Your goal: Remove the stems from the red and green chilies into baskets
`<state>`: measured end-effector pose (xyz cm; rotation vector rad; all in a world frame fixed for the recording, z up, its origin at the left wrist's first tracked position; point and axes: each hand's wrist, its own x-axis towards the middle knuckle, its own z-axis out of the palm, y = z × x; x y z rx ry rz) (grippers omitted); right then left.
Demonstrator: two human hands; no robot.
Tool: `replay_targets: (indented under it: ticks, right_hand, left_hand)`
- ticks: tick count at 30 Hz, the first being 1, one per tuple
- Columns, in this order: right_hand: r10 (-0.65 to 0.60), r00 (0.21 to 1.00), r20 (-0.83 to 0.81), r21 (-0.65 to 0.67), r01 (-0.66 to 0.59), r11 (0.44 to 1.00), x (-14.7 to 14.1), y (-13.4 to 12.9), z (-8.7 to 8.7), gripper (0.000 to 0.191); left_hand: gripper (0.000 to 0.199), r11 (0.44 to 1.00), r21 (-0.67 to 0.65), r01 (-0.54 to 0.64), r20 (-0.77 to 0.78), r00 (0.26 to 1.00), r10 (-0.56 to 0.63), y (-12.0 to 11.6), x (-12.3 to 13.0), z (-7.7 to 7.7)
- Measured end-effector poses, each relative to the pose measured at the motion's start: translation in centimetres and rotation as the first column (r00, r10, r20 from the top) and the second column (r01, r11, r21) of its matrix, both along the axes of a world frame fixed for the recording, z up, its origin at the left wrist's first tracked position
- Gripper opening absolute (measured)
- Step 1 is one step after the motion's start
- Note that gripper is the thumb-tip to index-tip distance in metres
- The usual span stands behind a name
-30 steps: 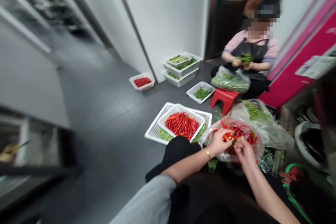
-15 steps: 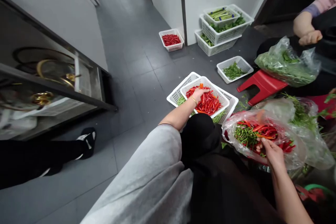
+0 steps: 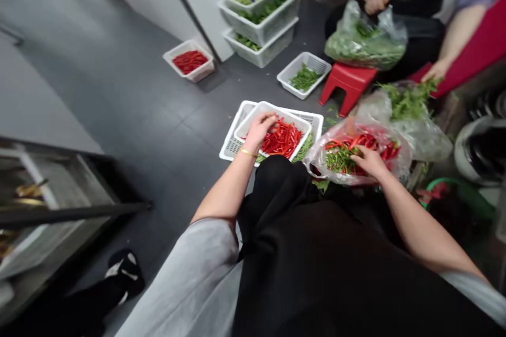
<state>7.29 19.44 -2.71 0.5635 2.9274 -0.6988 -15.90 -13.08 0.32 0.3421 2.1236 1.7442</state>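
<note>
Left hand, gold-coloured bracelet at the wrist, over red chillies in a white basket; that basket set on a larger white basket on the floor; right hand at green stems beside more red chillies in a clear plastic bag; fingers of both hands bent, though whether they grip anything cannot be told at this blur; red stool, beyond the bag.
</note>
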Motion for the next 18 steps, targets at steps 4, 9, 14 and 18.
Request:
replay_targets:
  ticks: [4,9,14,18]
  right_hand:
    - [0.148,0.985,0.089,0.139,-0.16,0.977,-0.2,0.1,0.9,0.052]
    - [-0.152,0.973,-0.175,0.392,0.21,0.896,5.3,3.0,3.3,0.069]
    - [-0.603,0.789,0.119,0.297,0.552,0.78,8.1,7.2,3.1,0.062]
    - [-0.561,0.811,0.163,0.127,0.547,0.828,5.6,8.0,6.4,0.03]
  left_hand:
    - [0.056,0.938,-0.247,0.242,-0.311,0.897,-0.314,6.2,7.2,1.3]
    - [0.085,0.735,-0.65,0.195,-0.12,0.928,-0.352,10.9,11.5,-2.2]
    - [0.022,0.863,-0.458,0.212,-0.077,0.958,-0.276,12.1,9.6,-2.5]
    - [0.027,0.957,-0.206,0.203,0.026,0.979,-0.202,12.3,8.9,-0.2]
